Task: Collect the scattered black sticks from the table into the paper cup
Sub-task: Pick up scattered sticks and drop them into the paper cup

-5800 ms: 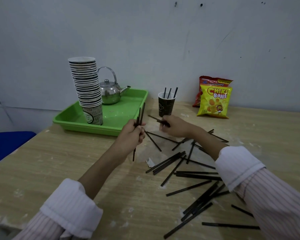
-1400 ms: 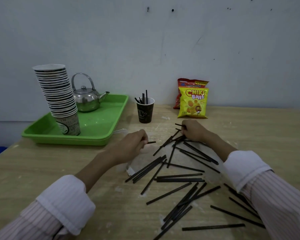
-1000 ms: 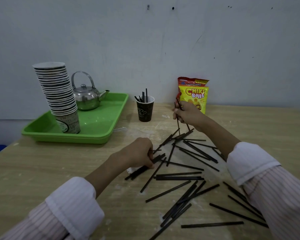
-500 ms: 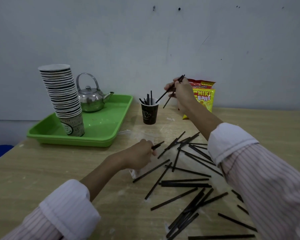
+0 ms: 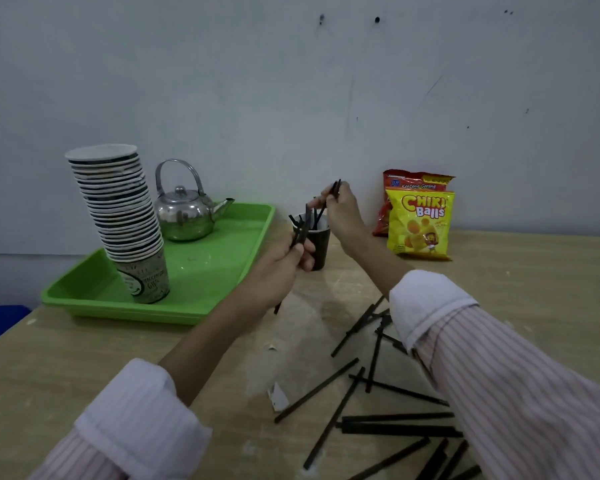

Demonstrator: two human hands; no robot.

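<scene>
A dark paper cup [image 5: 318, 244] stands on the wooden table [image 5: 84, 358] beside the green tray, with several black sticks upright in it. My right hand [image 5: 340, 213] is just above and right of the cup's rim and pinches black sticks [image 5: 328, 202] whose lower ends reach into the cup. My left hand [image 5: 283, 261] is in front of the cup on its left and grips a few black sticks [image 5: 300, 232] pointing up. Several black sticks [image 5: 371, 403] lie scattered on the table under my right forearm.
A green tray [image 5: 201, 282] at the left holds a tall stack of paper cups [image 5: 118, 216] and a steel kettle [image 5: 184, 213]. Two snack bags [image 5: 418, 220] lean on the wall right of the cup. A paper scrap [image 5: 278, 396] lies near the sticks.
My right hand has brought its sticks down over the cup's mouth. My left hand has lifted off the table with sticks and moved up to the cup.
</scene>
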